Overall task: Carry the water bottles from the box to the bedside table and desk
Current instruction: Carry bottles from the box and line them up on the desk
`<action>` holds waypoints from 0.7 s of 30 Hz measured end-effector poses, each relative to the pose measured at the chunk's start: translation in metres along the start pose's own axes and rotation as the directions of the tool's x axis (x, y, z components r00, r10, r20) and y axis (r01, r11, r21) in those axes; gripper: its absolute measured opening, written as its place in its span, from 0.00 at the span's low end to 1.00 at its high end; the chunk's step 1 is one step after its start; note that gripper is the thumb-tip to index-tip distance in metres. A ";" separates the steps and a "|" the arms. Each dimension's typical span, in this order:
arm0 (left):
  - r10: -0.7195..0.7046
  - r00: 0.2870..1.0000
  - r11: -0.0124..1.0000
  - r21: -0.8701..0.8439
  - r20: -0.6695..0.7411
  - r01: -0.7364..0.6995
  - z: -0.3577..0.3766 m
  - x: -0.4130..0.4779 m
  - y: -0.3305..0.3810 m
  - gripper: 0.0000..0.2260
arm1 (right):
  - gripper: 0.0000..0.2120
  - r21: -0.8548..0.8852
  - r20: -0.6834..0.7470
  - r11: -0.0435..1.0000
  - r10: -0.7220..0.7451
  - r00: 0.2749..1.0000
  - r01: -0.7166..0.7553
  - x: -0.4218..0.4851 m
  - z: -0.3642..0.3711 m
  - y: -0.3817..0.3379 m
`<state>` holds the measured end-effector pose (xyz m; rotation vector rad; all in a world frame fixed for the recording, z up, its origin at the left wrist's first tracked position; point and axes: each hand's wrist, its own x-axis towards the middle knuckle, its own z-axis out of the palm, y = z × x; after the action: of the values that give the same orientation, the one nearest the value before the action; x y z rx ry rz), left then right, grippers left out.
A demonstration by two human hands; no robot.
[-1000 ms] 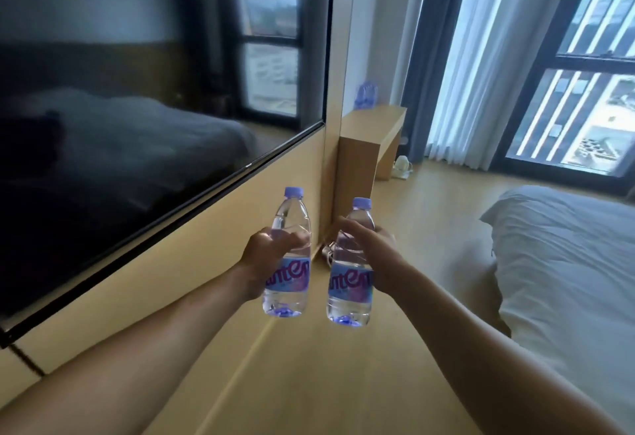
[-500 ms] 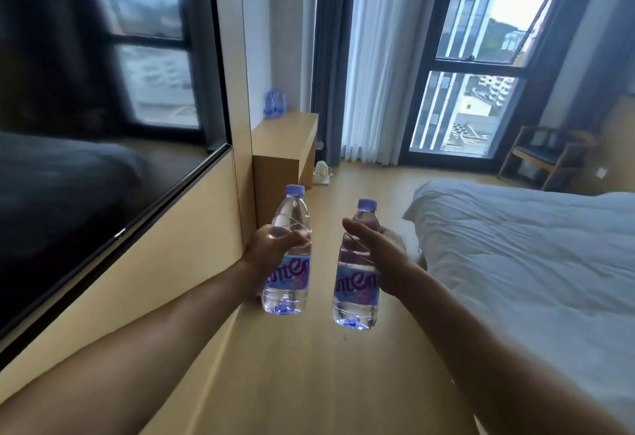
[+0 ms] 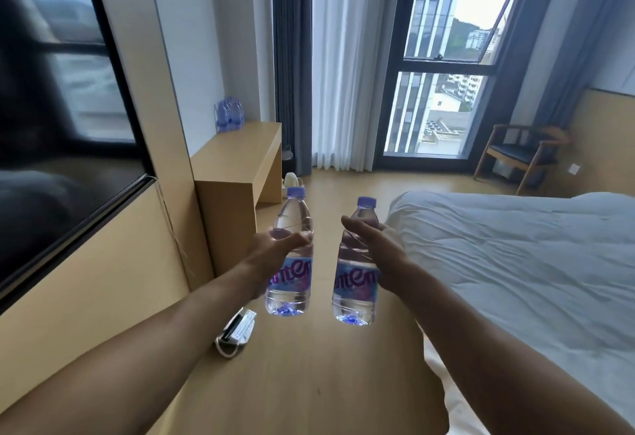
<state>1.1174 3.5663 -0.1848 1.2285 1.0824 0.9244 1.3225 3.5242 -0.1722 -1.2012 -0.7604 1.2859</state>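
My left hand (image 3: 275,251) grips a clear water bottle (image 3: 289,283) with a purple cap and blue-purple label, held upright in front of me. My right hand (image 3: 378,256) grips a second, matching water bottle (image 3: 355,293), also upright, a short gap to the right of the first. Ahead on the left stands a wooden desk (image 3: 240,163) against the wall. Several more water bottles (image 3: 229,115) stand at its far back corner.
A large dark TV (image 3: 62,118) hangs on the wooden wall to my left. A bed with white bedding (image 3: 532,263) fills the right side. A wooden chair (image 3: 519,156) sits by the window. White slippers (image 3: 237,335) lie on the floor below my left arm.
The view has swung right and moved forward along the wall. The desk and window are closer and the bed is more in view. Both hands still hold their bottles the same way.
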 end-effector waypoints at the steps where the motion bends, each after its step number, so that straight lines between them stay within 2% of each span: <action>1: -0.004 1.000 1.000 -0.002 0.007 0.004 0.007 0.016 0.003 0.38 | 0.16 -0.008 -0.015 1.000 0.007 1.000 -0.007 0.014 -0.006 -0.005; 9: -0.020 0.998 0.999 0.030 0.061 0.018 0.039 0.153 0.014 0.29 | 0.20 -0.033 -0.059 0.999 0.032 0.998 -0.034 0.137 -0.036 -0.033; 12: -0.021 0.996 0.999 0.037 0.091 0.018 0.045 0.216 0.019 0.29 | 0.16 0.009 -0.087 1.000 0.029 0.996 -0.028 0.189 -0.038 -0.046; 16: -0.042 0.991 0.998 0.060 0.127 0.034 0.050 0.295 0.032 0.16 | 0.15 0.004 -0.137 0.999 0.037 0.990 -0.036 0.253 -0.038 -0.066; 21: -0.037 0.982 0.996 0.084 0.184 0.022 0.058 0.385 0.045 0.20 | 0.19 0.025 -0.232 0.999 0.026 0.972 -0.021 0.327 -0.046 -0.086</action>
<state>1.2716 3.9270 -0.1889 1.3352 0.9946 0.7329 1.4520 3.8403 -0.1648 -1.3189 -0.5608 1.1447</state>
